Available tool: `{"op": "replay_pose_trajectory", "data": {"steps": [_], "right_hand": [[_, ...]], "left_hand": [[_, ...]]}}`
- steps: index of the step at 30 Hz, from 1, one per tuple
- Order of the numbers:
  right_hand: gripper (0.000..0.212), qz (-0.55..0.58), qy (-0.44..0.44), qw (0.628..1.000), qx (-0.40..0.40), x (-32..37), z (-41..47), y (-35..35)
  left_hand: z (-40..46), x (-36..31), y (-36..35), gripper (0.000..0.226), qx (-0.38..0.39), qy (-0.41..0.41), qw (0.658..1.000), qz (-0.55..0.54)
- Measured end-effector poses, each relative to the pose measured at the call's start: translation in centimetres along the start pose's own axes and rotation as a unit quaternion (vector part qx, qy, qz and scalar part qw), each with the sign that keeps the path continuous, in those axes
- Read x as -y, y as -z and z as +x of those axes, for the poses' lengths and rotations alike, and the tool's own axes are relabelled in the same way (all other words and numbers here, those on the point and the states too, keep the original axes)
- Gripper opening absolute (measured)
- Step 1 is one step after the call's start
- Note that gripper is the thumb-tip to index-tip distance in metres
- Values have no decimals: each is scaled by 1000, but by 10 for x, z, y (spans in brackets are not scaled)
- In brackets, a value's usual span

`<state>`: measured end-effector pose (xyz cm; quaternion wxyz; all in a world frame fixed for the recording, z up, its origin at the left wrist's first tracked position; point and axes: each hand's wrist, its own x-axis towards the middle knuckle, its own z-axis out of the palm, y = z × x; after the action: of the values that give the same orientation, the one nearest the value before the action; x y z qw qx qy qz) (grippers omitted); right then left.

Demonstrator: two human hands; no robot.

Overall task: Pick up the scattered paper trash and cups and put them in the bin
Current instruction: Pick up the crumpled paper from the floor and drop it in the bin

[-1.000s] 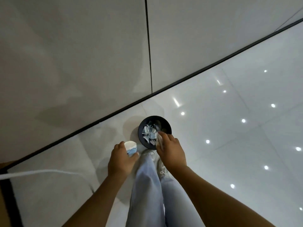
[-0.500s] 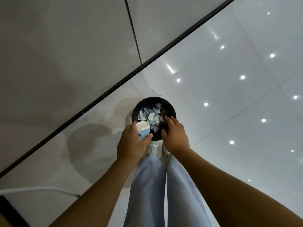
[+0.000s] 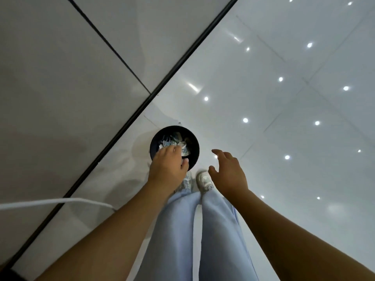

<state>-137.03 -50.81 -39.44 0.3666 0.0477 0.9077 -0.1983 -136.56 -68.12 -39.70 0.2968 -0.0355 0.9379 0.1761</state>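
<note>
Head view, looking down: a black bin (image 3: 175, 148) stands on glossy white floor (image 3: 263, 98), holding crumpled paper trash (image 3: 176, 143). The left hand (image 3: 168, 166) reaches over its rim; whether its grip holds anything, I cannot tell. The right hand (image 3: 228, 170) hovers beside, fingers spread, empty. Pressing down carelessly might tip the bin.

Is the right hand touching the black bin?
Apart. The head view shows the open right hand beside the black bin, with shiny floor visible between them.
</note>
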Motion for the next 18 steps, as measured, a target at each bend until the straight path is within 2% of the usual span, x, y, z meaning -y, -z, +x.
{"op": "replay_pose_trajectory", "data": {"steps": [4, 9, 18], "right_hand": [[53, 5, -12, 1000, -17, -10, -55, 34], [55, 14, -52, 997, -53, -43, -126, 71], [55, 61, -130, 979, -143, -156, -254, 117]], "left_hand": [[-24, -50, 36, 45, 19, -88, 992, 86], [-61, -118, 64, 46, 52, -153, 973, 165], [-151, -275, 42, 43, 77, -267, 932, 234]]}}
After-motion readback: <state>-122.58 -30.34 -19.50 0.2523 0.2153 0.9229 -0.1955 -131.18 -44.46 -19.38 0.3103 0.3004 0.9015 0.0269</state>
